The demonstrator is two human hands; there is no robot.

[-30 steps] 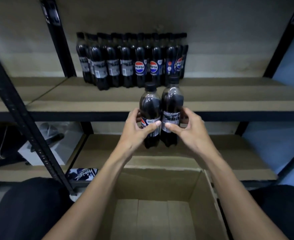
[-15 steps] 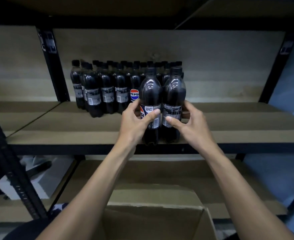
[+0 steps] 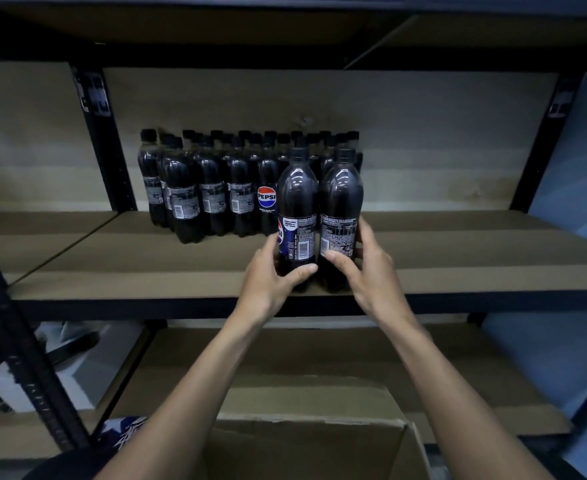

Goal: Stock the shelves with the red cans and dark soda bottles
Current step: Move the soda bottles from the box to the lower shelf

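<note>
The left hand (image 3: 267, 282) is gripping the lower part of a dark Pepsi bottle (image 3: 297, 209), its thumb curling across the front just under the label and its fingers wrapping round behind. The right hand (image 3: 371, 271) is gripping a second Pepsi bottle (image 3: 341, 202), its thumb lying across the label and its fingers reaching round the far side. Both are being held upright, side by side and touching, between the two hands. Their bases are sitting at the front edge of the shelf board (image 3: 146, 271); whether they are resting on it or hanging just above it cannot be told.

Beyond the hands, and spreading out to the left of the left hand, a block of stocked Pepsi bottles (image 3: 212, 195) is standing in rows at the back of the same board. Below the forearms an open cardboard box (image 3: 305, 441) is showing its flap, and a lower shelf (image 3: 319, 358) is lying under the wrists. Well to the left of the left hand a black steel upright (image 3: 25, 348) is slanting down.
</note>
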